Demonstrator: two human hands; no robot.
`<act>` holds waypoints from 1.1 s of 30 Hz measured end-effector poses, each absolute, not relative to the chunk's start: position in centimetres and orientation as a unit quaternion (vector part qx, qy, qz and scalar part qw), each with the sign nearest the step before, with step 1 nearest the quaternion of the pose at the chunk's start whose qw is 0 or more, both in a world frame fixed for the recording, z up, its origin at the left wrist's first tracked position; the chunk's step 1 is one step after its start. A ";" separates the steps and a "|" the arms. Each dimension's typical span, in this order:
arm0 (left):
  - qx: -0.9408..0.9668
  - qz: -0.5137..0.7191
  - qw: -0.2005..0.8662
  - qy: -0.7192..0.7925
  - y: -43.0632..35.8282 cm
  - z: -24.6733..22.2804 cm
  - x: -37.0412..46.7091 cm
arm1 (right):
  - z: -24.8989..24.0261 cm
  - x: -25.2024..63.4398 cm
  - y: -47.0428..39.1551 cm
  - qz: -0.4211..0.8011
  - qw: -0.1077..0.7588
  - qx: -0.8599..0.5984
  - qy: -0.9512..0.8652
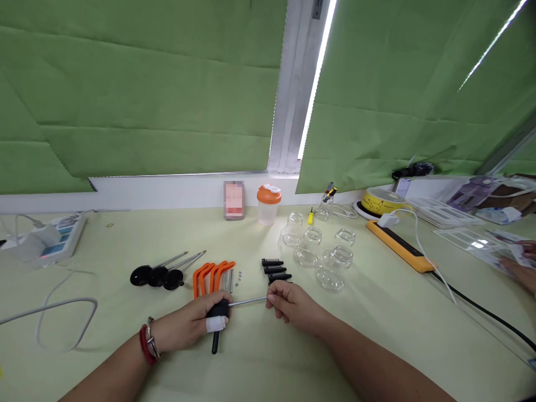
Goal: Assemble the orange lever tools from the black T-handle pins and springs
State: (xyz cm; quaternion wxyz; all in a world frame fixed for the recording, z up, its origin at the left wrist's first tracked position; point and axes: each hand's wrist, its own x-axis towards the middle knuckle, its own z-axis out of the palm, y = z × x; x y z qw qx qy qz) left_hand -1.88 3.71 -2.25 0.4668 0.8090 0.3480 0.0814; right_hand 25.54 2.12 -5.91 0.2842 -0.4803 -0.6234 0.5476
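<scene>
My left hand (pixel 192 321), one finger wrapped in white tape, grips a black part with a metal rod (pixel 249 301) sticking out to the right. A black stick-like end (pixel 215 343) points down below this hand. My right hand (pixel 297 307) pinches the rod's far tip; whether it also holds something small is hidden. Just beyond my left hand lie orange bent handles (pixel 213 273), short metal pins (pixel 228 281) and tiny nuts (pixel 239 278). Black pieces with springs (pixel 275 269) lie beyond my right hand. Further left rest black round caps with metal rods (pixel 157 276).
Several clear glass jars (pixel 307 251) stand right of centre. Behind are an orange-lidded cup (pixel 268 206) and a small pink card (pixel 233 200). An orange power strip (pixel 400 245) with cables lies right; a white one (pixel 65 234) left. Another person's hand (pixel 519 273) shows far right.
</scene>
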 end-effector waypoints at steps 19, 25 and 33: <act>0.812 0.079 0.464 0.346 3.9 -2.4 -2.0 | -4.9 25.4 1.9 0.542 0.265 -0.494 -0.626; 0.814 0.081 0.458 0.347 3.8 -2.4 -1.9 | -5.1 25.4 1.9 0.542 0.274 -0.494 -0.622; 0.810 0.089 0.468 0.342 3.7 -2.1 -1.9 | -5.5 25.3 2.0 0.582 0.300 -0.467 -0.594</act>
